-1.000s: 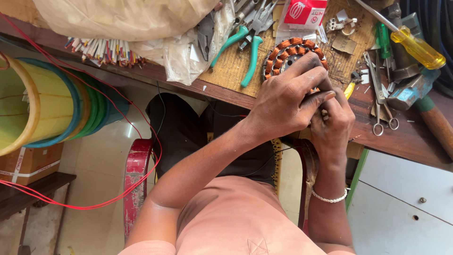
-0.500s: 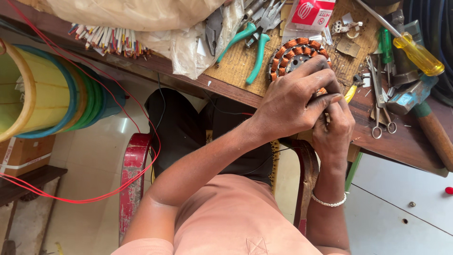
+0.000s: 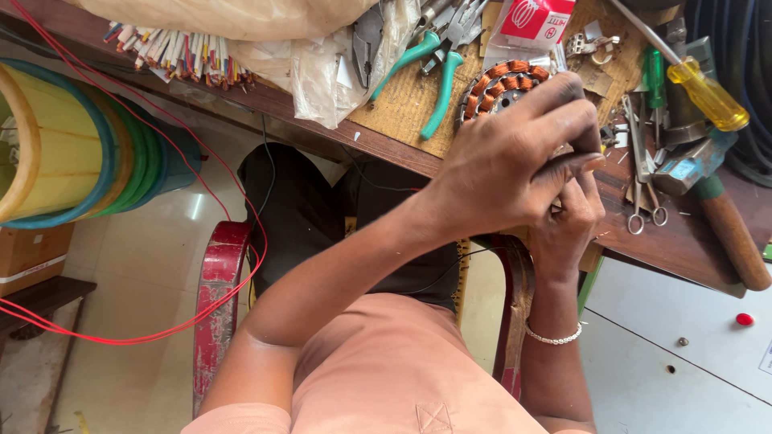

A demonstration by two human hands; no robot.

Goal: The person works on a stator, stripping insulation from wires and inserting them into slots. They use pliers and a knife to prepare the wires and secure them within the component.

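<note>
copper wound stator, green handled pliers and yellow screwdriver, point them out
copper wound stator (image 3: pixel 492 87), head view, on its coil ring
green handled pliers (image 3: pixel 438 92), head view, on one handle
yellow screwdriver (image 3: pixel 708 92), head view, on its handle

One head-worn view looks steeply down, close over the person's arms. It faces the table (image 3: pixel 402 100) edge ahead.

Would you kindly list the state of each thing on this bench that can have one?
Left hand: closed over the right, grip contents hidden.
Right hand: fingers curled, contents hidden.
Stator: flat, copper coils wound, partly covered.
Green-handled pliers: lying, handles spread.
Yellow-handled screwdriver: lying unused.
Scissors: lying closed.
</note>
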